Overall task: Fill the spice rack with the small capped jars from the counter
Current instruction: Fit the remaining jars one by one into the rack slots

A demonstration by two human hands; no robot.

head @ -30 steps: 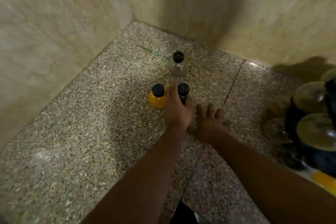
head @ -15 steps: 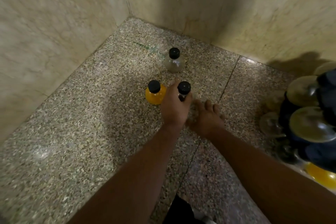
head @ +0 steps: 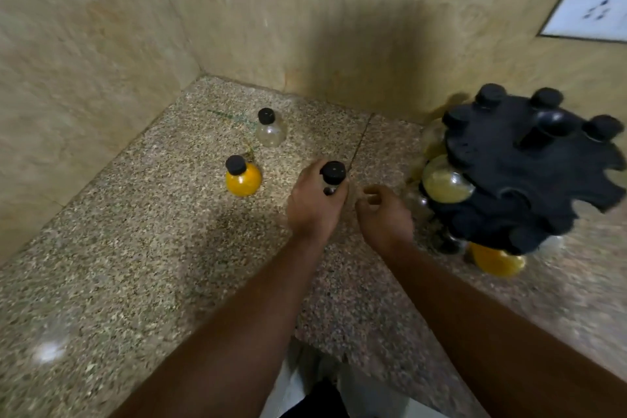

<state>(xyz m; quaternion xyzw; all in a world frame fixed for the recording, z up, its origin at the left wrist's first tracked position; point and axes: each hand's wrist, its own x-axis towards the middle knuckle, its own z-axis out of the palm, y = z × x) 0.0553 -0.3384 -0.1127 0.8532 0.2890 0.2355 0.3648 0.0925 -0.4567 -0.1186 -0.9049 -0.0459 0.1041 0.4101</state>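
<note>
Both hands reach into the middle of the frame. The left hand grips a small round jar with a black screw cap; its fingers hide most of the glass body. Just to its right, the right hand hangs empty with loosely curled fingers. On the speckled granite counter, left of centre, stand a black-capped jar of yellow-orange powder and, behind it, a clear black-capped jar. At the right edge, a black round spice rack holds several jars.

White socket plate on beige tiled wall, upper right.
</note>
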